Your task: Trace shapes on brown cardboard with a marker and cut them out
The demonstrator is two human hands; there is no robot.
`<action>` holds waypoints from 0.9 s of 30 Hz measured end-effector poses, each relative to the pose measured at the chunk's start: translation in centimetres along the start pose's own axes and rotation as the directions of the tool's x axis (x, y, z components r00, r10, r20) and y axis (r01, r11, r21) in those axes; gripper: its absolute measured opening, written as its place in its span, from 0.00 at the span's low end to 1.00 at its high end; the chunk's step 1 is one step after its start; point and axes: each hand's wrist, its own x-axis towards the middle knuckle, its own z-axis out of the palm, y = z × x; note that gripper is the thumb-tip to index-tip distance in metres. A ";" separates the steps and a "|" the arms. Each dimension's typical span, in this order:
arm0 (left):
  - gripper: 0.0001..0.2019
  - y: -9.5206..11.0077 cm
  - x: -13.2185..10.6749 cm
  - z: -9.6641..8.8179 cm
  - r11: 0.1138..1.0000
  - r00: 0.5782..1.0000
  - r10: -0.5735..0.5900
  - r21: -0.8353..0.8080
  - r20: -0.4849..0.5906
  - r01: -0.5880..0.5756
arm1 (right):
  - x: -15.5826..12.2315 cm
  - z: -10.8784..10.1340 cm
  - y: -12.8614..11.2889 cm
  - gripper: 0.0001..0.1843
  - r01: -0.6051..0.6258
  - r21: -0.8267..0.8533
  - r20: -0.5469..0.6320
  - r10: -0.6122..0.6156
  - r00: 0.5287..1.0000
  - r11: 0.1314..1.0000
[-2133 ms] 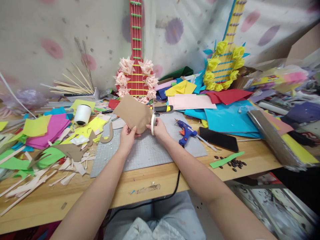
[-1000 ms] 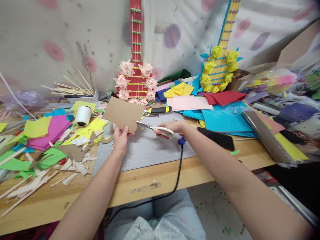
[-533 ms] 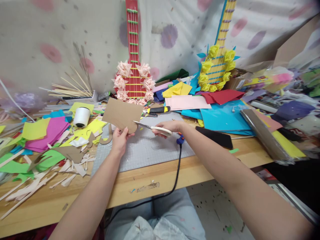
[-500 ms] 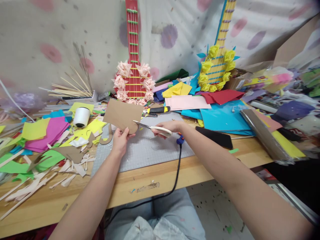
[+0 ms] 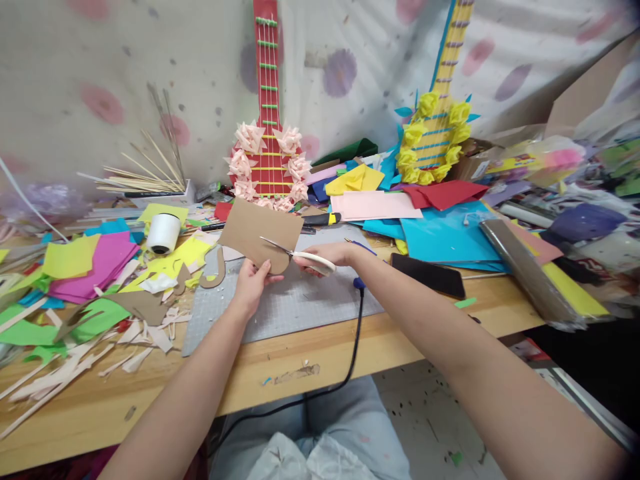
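A sheet of brown cardboard [image 5: 260, 228] with a rounded lower corner is pinched at its bottom edge by my left hand [image 5: 254, 280], thumb on top. My right hand [image 5: 320, 259] grips a pair of scissors [image 5: 316, 261] with white handles. One blade lies over the cardboard, pointing left; the other is hidden, apparently beneath the sheet. Both hands are above the grey cutting mat [image 5: 295, 310]. Left of the mat sits a curved, hook-shaped cardboard piece [image 5: 216, 270]. Behind the sheet lies a yellow-and-black cutter [image 5: 323, 219].
Paper scraps [image 5: 90, 320] cover the left of the wooden table [image 5: 280, 373], near a white roll [image 5: 163, 233]. Red [image 5: 270, 160] and yellow [image 5: 435, 140] paper guitars stand behind. Blue sheets [image 5: 445, 233] and a black phone [image 5: 427, 275] lie right. A dark cable [image 5: 357, 333] hangs over the front edge.
The cardboard and my left hand have shifted right. My right hand has moved slightly left, and the scissor blade now reaches farther across the sheet.
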 end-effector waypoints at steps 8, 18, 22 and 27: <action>0.17 0.4 0.2 -0.3 0.999 1.000 -0.004 -0.031 0.005 0.004 | 0.2 0.6 -0.6 0.26 0.018 -0.113 -0.192 -0.040 0.981 0.993; 0.16 0.9 0.0 -0.1 0.998 0.999 -0.035 -0.060 0.026 0.036 | 0.4 0.4 0.0 0.27 0.010 -0.126 -0.242 -0.041 0.969 0.992; 0.15 0.6 0.0 -0.1 0.998 0.998 -0.052 -0.033 0.021 0.053 | 0.0 0.4 0.0 0.27 0.022 -0.136 -0.204 -0.050 0.978 0.990; 0.15 0.1 0.3 -0.1 0.998 0.998 -0.068 -0.006 -0.005 0.068 | 0.2 0.7 0.0 0.27 0.024 -0.112 -0.179 -0.043 0.983 0.993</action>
